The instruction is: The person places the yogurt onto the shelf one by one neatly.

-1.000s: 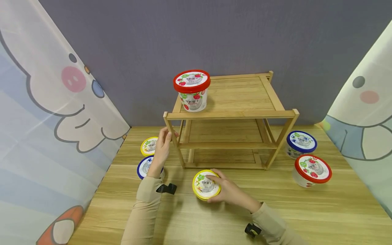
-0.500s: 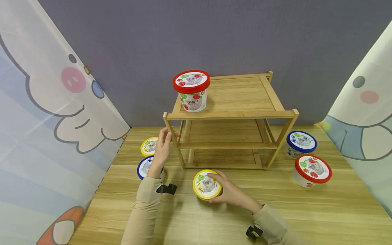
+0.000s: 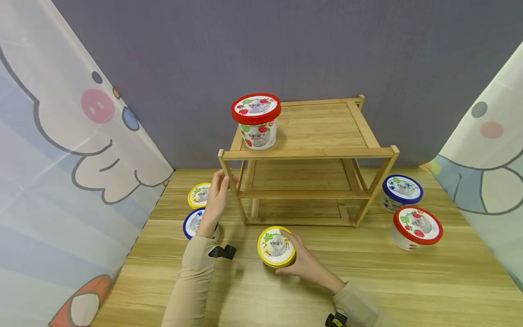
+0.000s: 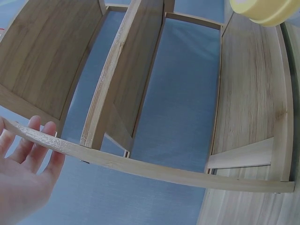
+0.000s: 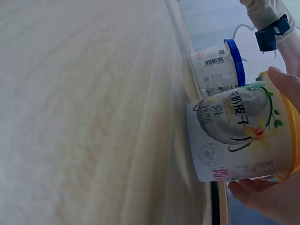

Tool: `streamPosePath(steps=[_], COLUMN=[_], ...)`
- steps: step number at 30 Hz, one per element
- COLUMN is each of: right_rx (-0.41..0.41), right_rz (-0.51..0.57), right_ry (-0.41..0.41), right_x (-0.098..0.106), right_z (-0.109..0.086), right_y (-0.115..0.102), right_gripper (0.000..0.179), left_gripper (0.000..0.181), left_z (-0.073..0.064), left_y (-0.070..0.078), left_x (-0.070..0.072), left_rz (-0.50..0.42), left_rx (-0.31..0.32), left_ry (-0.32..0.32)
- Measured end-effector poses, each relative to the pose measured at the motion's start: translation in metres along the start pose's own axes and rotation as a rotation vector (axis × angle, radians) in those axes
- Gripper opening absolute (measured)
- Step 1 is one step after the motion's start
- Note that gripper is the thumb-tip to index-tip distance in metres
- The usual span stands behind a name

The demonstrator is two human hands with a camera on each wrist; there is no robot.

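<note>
My right hand holds a white paper tub with a yellow lid on the tabletop, in front of a wooden rack. Thumb and fingers lie on opposite sides of the tub; in the right wrist view, the side of this tub shows a vanilla flower and printed text. At the rack's left front post, my left hand has its fingers around the wood. The left wrist view shows the hand at that post, with fingertips past its edge.
A red-lidded tub stands on the rack's top left. Right of the rack are a blue-lidded tub and a red-lidded tub. Near my left forearm sit a yellow-lidded tub and a blue-lidded tub.
The yellow-lidded tub has turned a little in place, so its lid print now reads upright. My right hand has shifted slightly around it. The left hand and rack stay put.
</note>
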State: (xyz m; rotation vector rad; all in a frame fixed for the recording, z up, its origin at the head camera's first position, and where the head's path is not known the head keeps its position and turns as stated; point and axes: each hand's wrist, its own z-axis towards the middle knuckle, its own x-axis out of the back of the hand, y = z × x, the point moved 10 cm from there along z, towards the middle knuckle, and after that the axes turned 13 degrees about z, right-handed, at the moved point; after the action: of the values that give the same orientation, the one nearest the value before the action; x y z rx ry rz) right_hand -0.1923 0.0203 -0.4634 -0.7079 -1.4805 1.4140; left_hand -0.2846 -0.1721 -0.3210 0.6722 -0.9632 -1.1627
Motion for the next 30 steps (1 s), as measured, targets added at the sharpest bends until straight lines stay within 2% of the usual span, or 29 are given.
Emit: streamPosePath(steps=[7,15,30], right_rx=[0.025,0.044,0.022], right_rz=[0.078,0.094,0.177], right_ry=[0.007,0.024,0.089], right_x=[-0.0020,-0.0017,0.0013], right_z=[0.0003,0.0014,0.0012], right_y=[0.0041,0.0056,0.0084], right_gripper=[0.096,0.092,0.083], left_gripper=[0.024,0.023,0.022], left_z=[-0.0010,-0.0005,0.0002], left_y=[0.0040,0.0028,0.0026], left_x=[-0.0004,-0.0002,-0.0006], left_rz=[-0.003,-0.021,-0.015], left_rx=[-0.008,-0.036,-0.034], left_ry=[-0.004,-0.004,-0.006])
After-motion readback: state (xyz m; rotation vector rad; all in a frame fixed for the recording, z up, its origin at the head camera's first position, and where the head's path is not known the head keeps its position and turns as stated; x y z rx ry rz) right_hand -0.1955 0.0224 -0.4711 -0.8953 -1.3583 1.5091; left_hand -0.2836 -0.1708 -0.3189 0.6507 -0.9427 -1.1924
